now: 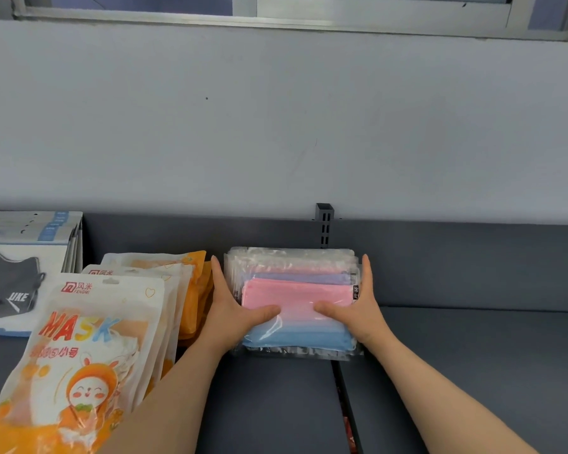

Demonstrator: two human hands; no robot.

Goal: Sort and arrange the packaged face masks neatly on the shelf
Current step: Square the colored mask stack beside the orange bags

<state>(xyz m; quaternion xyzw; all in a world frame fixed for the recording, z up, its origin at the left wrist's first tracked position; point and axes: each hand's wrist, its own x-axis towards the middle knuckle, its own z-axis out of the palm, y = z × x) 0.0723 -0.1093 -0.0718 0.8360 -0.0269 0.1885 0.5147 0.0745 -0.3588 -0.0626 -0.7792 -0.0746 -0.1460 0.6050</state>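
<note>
On the grey shelf, our left hand and right hand, flat and open, flanked the mask stack; we judged even inward pressure best.

"MASK", "小号" and the logo "风米 FENGMI" are printed on the orange-and-white pouch; "UKE" is read on the dark mask pictured on the white pack.

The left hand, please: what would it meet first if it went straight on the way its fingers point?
Probably the shelf's dark back panel, through the narrow gap between the clear mask packs and the orange packs. Depth is unclear, so the left hand might brush the orange packs first.
</note>
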